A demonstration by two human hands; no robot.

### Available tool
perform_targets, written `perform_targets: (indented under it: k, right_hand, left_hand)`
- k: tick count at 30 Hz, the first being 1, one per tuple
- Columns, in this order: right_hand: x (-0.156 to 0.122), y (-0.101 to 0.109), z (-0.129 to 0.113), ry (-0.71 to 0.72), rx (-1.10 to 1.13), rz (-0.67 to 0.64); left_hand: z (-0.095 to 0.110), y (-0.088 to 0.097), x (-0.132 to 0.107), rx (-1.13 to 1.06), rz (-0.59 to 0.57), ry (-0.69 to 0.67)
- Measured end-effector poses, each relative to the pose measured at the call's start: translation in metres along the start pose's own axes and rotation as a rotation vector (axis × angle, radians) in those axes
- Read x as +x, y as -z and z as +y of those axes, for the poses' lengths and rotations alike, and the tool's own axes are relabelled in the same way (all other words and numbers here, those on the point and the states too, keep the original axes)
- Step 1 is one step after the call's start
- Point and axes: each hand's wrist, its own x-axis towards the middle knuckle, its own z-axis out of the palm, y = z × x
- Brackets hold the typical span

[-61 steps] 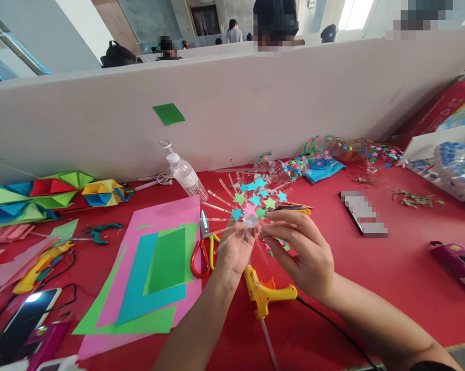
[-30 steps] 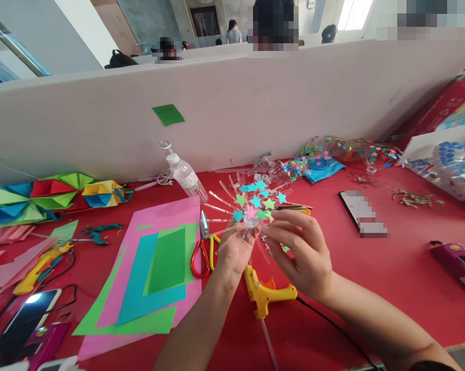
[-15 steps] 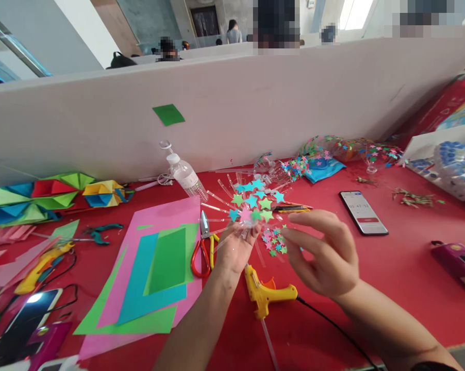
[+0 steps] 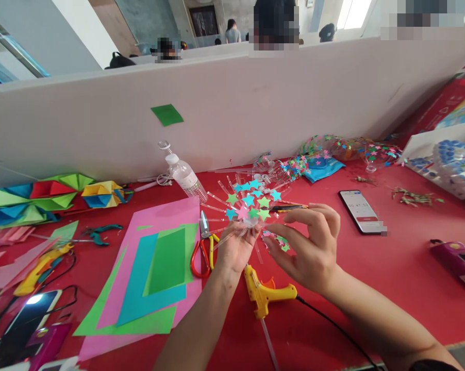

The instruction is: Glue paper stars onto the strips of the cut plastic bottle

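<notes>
My left hand (image 4: 238, 245) is closed around the base of a clear plastic piece cut into thin strips that fan outward (image 4: 250, 222). Blue, green and pink paper stars (image 4: 252, 200) sit on it, facing up. Just to its right is my right hand (image 4: 310, 247), its thumb and fingers curved and apart, with nothing seen between them. The fingertips are close to the strips; whether they touch one I cannot tell. Below my right hand's fingers lies a pile of small loose stars (image 4: 282, 243), partly covered. A yellow glue gun (image 4: 269, 292) rests on the red table under both hands.
Red-and-yellow-handled pliers (image 4: 204, 250) lie beside stacked coloured paper sheets (image 4: 134, 288) on the left. A plastic bottle (image 4: 186, 178) leans near the white partition (image 4: 217, 108). A phone (image 4: 361, 212) lies to the right, and a glue gun cord (image 4: 333, 327) runs toward the front edge.
My right hand has moved left, nearer to the strips, and now covers more of the loose star pile. My left hand and the plastic piece stay almost in place.
</notes>
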Motion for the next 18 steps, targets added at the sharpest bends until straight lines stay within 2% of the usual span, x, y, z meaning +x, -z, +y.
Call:
perform_targets:
  k: [7, 13, 18]
  right_hand:
    - [-0.003, -0.007, -0.001, -0.036, 0.026, -0.068]
    - [-0.007, -0.013, -0.002, 0.035, -0.011, -0.097]
    - [-0.01, -0.015, -0.002, 0.085, 0.015, -0.092]
  left_hand:
    - [-0.004, 0.002, 0.001, 0.007, -0.012, -0.015]
    - [-0.002, 0.0, 0.0, 0.001, -0.005, -0.037]
    - [0.004, -0.009, -0.006, -0.082, 0.103, -0.014]
